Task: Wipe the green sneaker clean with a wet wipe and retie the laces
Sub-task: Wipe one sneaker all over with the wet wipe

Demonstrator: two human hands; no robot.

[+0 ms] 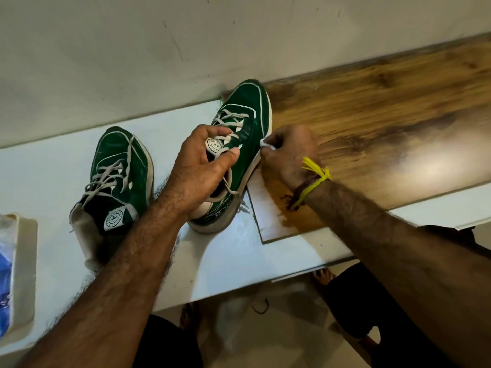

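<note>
Single view, head-worn wide-angle camera. Looks forward and steeply down from above onto the bench, close in. Wall fills the upper frame; floor shows below the bench's near edge. Edges curve from lens distortion.

Home setting: scuffed wall, wood-laminate table.

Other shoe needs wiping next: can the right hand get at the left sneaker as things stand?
Probably not directly: the left hand and its forearm, gripping the tilted sneaker, lie between the right hand and the other sneaker.
</note>
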